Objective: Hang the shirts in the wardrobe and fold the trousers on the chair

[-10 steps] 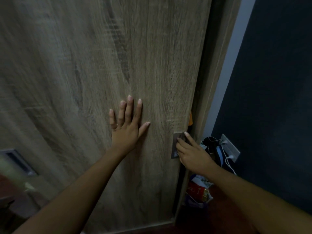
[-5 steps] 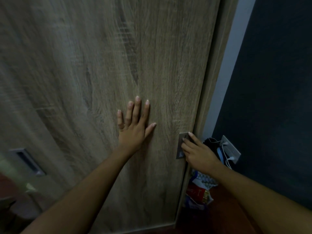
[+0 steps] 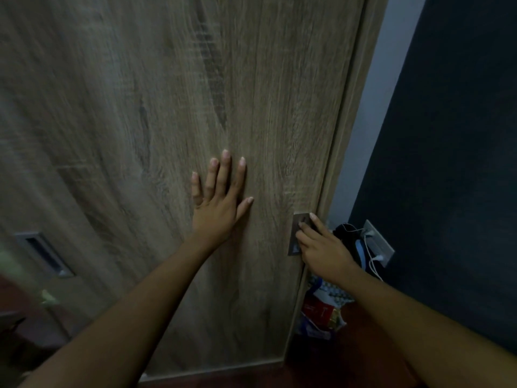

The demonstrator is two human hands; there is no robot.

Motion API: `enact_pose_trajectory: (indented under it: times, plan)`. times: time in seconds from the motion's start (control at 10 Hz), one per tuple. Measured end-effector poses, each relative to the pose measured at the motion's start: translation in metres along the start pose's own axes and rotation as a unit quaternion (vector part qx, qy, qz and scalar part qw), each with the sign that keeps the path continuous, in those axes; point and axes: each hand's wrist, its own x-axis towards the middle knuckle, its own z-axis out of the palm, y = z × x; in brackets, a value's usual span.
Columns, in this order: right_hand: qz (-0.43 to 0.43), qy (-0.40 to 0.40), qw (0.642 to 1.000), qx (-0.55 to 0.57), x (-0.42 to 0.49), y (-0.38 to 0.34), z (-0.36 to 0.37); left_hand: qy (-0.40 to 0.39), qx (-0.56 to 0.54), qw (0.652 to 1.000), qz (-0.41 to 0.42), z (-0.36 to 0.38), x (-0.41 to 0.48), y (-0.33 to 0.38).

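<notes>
The wardrobe door (image 3: 195, 107) has slid toward the right of the frame. A second ago a dark gap ran down between its right edge and the wardrobe frame (image 3: 349, 135), with a sliver of orange showing inside. That gap narrowed, and now the edge meets the frame and the orange is out of sight. The left hand (image 3: 221, 208), flat on the panel, and the right hand (image 3: 321, 253), fingertips on the recessed handle (image 3: 298, 233), travelled right with it. The other door's handle (image 3: 42, 253) at lower left has come further into view.
</notes>
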Motion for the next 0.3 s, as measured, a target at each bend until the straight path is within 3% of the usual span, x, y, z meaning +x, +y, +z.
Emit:
enact_pose_trajectory:
  times: [0.2,0.3]
  plan:
    - [0.208,-0.026,0.971,0.117,0.006,-0.047,-0.013,-0.069,-0.141,0.988,0.003,-0.033,-0.033,0.001]
    - [0.297,-0.121,0.902,0.288,0.009,-0.104,-0.023,-0.191,-0.255,0.947,0.027,-0.045,-0.067,-0.012]
